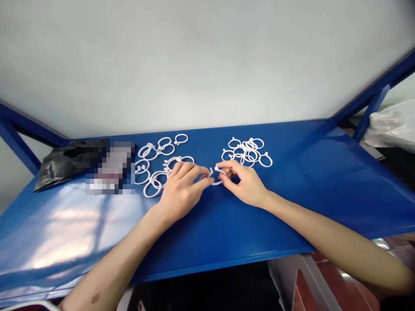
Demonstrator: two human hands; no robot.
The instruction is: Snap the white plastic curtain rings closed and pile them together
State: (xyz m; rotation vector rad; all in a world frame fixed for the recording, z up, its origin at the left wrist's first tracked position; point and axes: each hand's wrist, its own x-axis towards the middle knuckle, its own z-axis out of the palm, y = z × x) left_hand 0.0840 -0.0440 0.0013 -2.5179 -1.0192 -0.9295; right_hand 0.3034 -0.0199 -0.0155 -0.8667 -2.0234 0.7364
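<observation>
Between my two hands is a white plastic curtain ring (217, 183), parted at the top so that a gap shows between its ends. My left hand (182, 185) pinches one side of it with thumb and fingers. The other side, near a small knob, is gripped by the thumb and forefinger of my right hand (248, 183). Behind and left of my left hand lies a loose group of similar white rings (152, 185), partly covered by that hand. Beyond my right hand sits a second, tighter pile of white rings (250, 149), several overlapping.
Everything lies on a blue metal shelf (227, 229) against a pale wall (207, 65). At the left are a black plastic bag (61, 166) and a blurred-out flat object (113, 166). Blue frame posts (372, 114) stand at both sides. A clear plastic bag (394, 125) hangs at far right.
</observation>
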